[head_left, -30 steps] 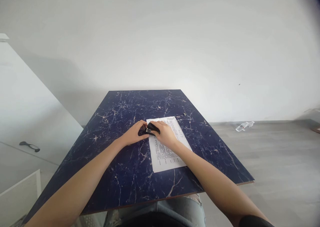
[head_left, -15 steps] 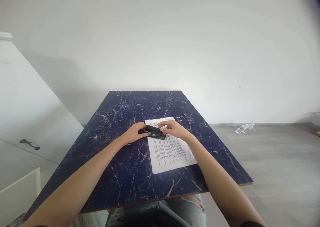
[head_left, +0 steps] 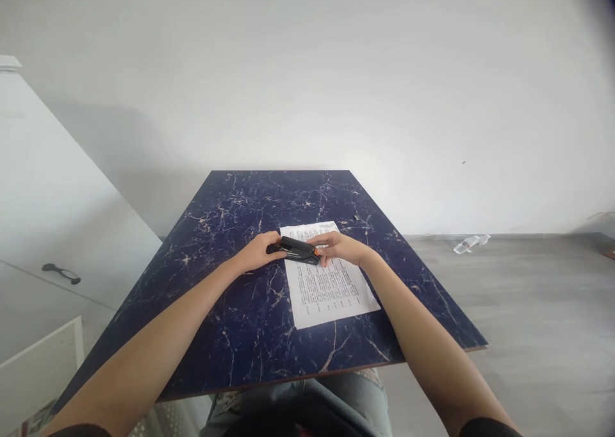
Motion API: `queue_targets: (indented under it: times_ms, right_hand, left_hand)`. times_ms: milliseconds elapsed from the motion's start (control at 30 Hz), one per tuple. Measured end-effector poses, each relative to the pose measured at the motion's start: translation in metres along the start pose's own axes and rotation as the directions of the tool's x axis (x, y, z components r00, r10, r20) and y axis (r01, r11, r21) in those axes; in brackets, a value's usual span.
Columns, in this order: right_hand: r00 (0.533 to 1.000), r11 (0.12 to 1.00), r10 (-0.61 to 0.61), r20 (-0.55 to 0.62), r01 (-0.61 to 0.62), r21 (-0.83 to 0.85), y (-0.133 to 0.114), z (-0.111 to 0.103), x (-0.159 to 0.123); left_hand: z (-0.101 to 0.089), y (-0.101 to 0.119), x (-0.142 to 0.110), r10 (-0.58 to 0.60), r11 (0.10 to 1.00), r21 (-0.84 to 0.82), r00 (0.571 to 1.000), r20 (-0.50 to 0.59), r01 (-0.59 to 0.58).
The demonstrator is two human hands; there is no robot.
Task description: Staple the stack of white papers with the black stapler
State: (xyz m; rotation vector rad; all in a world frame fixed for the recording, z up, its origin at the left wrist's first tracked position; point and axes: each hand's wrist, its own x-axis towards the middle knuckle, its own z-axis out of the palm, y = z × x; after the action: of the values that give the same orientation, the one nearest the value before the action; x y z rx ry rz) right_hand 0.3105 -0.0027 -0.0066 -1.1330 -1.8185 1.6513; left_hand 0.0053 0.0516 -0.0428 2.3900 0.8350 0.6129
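Observation:
A black stapler (head_left: 298,250) with an orange part at its right end is held between my two hands, over the printed paper (head_left: 327,293). My left hand (head_left: 262,251) grips the stapler's left end, thumb in front and fingers behind. At the other end, my right hand (head_left: 339,248) has its fingers closed around the orange part. The paper lies on the dark blue marbled table (head_left: 250,334), its upper part partly covered by the stapler and my right hand.
A small dark piece (head_left: 356,218) lies on the table beyond the paper's right corner. On the floor at the right is a clear plastic bottle (head_left: 471,243). A white cabinet (head_left: 57,187) with a dark handle (head_left: 61,273) stands at the left.
My right hand's fingers have shifted from over the stapler's top to around its right end. The left hand keeps its grip. The view has tilted slightly.

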Motion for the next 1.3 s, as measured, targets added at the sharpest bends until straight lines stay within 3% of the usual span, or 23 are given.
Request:
queue_targets:
  times_ms: [167, 333, 800, 1300]
  right_hand:
    - [0.998, 0.993, -0.034, 0.052, 0.04, -0.114, 0.001, 0.0019, 0.0043]
    - [0.999, 0.957, -0.034, -0.006, 0.031, -0.288, 0.002, 0.0065, 0.0093]
    - [1.0, 0.964, 0.004, 0.012, -0.001, -0.267, 0.0031, -0.0024, 0.0043]
    - [1.0, 0.965, 0.006, 0.012, -0.003, -0.263, 0.0044, -0.0025, 0.005]
  left_hand:
    - [-0.0001, 0.0, -0.0006, -0.002, 1.0, 0.022, 1.0, 0.01, 0.002]
    - [-0.0003, 0.0005, -0.001, -0.004, 1.0, 0.007, 1.0, 0.02, 0.004]
    - [-0.0011, 0.0013, 0.0001, 0.067, 0.998, 0.004, 0.997, 0.03, -0.067]
    - [0.0006, -0.0026, 0.0004, 0.063, 0.998, 0.022, 0.997, 0.035, -0.063]
